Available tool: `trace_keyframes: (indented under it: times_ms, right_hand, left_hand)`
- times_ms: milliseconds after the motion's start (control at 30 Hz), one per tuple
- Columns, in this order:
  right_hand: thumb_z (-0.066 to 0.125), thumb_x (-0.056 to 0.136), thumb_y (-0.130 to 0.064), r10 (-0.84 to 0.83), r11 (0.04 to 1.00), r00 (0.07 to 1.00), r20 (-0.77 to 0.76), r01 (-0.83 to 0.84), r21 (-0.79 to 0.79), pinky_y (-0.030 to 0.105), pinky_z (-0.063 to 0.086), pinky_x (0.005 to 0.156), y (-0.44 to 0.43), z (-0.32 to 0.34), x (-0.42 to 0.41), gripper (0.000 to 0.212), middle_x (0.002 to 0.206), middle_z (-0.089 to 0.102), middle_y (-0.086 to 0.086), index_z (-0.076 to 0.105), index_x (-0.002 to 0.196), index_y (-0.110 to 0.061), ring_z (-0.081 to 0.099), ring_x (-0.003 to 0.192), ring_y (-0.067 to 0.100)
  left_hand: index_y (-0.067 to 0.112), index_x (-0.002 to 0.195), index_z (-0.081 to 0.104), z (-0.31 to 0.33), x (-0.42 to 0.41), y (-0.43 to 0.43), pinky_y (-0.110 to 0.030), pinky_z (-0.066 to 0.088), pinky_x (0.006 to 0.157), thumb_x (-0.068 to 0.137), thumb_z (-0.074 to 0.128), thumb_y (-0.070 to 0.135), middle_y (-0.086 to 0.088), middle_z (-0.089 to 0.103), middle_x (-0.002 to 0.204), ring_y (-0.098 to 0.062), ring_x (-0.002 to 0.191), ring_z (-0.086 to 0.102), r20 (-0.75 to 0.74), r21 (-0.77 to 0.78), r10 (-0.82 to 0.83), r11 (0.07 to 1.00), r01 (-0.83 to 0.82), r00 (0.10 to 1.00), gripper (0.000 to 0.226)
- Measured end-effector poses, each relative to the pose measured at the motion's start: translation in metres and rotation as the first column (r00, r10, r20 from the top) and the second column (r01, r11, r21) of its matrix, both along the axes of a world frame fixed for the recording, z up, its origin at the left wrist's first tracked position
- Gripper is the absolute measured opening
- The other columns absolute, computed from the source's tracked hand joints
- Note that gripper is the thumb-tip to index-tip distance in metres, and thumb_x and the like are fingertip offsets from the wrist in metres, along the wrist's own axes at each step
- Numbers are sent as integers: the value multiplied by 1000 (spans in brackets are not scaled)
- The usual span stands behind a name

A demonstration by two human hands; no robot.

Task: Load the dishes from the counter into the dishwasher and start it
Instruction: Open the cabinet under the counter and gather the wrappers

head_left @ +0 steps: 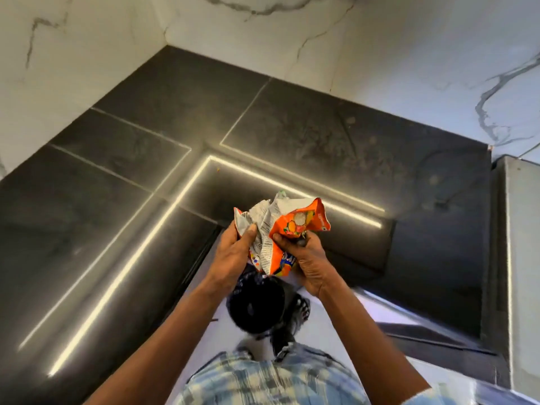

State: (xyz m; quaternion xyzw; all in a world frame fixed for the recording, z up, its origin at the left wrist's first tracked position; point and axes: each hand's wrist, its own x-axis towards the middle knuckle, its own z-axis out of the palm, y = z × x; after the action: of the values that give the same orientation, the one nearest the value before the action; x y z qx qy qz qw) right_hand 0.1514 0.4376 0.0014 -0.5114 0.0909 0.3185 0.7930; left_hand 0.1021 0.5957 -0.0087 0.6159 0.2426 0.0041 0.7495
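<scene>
Head view, looking down: both hands are crumpling an orange wrapper (287, 229) above a dark bin (257, 305). The left hand (233, 252) is grasping its grey side, the right hand (304, 255) its orange side. No dishes or dishwasher are showing; the black counter (321, 135) is lying bare. This seems to be clearing rubbish; next likely calls for dropping it in.

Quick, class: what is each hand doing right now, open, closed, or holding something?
Left hand: closed on the crumpled snack wrapper.
Right hand: closed on the same wrapper.
</scene>
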Motion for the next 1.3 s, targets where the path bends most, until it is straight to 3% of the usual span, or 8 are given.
trace_keyframes:
  times_ms: [267,433,633,767,933,1100,1200,1300]
  right_hand:
    - [101,51,-38,-5,956,992,-128,-33,-291,53,59,90,23,-64,-147,87,120,74,14,67,125,-8,72,109,35]
    - [92,72,-19,45,821,986,-163,-129,-556,19,58,71,20,-110,-173,35,89,79,-9,71,97,-30,74,81,0]
    - [91,66,-40,142,595,971,-190,-237,-768,39,64,65,8,-229,-145,30,83,78,-7,75,91,-33,75,80,15]
    - [79,77,-39,324,456,929,-178,-319,-831,21,58,63,15,-324,-111,29,86,74,-10,68,103,-29,70,74,8]
    - [68,91,-24,637,285,770,-13,-252,-925,24,36,74,32,-454,-93,19,108,69,3,67,109,-20,64,107,27]
    - [56,84,-27,866,110,488,108,25,-994,47,41,110,44,-556,-77,62,146,53,16,51,146,-23,49,132,40]
    - [61,79,-16,961,-96,274,-35,211,-973,54,41,104,43,-604,-74,69,143,50,18,47,146,-25,47,130,44]
    - [72,81,-14,947,-292,157,-281,53,-955,56,39,106,41,-631,-76,83,157,32,19,33,153,-27,36,140,44]
  left_hand:
    - [8,117,69,-53,-136,1,-23,58,71,102,56,28,-4,79,100,-10,83,75,-258,-96,-7,995,-19,966,28]
    - [23,131,67,-113,-174,-5,-37,58,98,103,61,38,0,76,121,-17,113,72,-394,-114,-44,994,-1,918,33]
    - [31,93,68,-239,-183,-5,-41,54,89,89,66,41,0,75,104,-27,103,70,-657,-19,25,999,-50,754,11]
    - [30,117,55,-348,-183,-2,-44,52,100,90,72,48,-7,72,120,-33,113,67,-730,104,65,994,17,680,36]
    - [19,151,39,-478,-183,-10,-42,44,105,97,65,42,-23,56,140,-41,130,54,-775,236,58,950,203,629,64]
    - [15,147,40,-564,-170,-17,-41,44,99,97,64,35,-25,57,135,-42,129,53,-767,320,71,904,284,638,59]
    - [14,136,46,-603,-160,-23,-38,45,91,96,63,36,-20,61,132,-41,124,58,-758,344,86,895,284,647,49]
    - [18,139,43,-622,-153,-29,-37,39,84,94,61,34,-19,57,135,-43,122,58,-754,360,120,898,254,646,51]
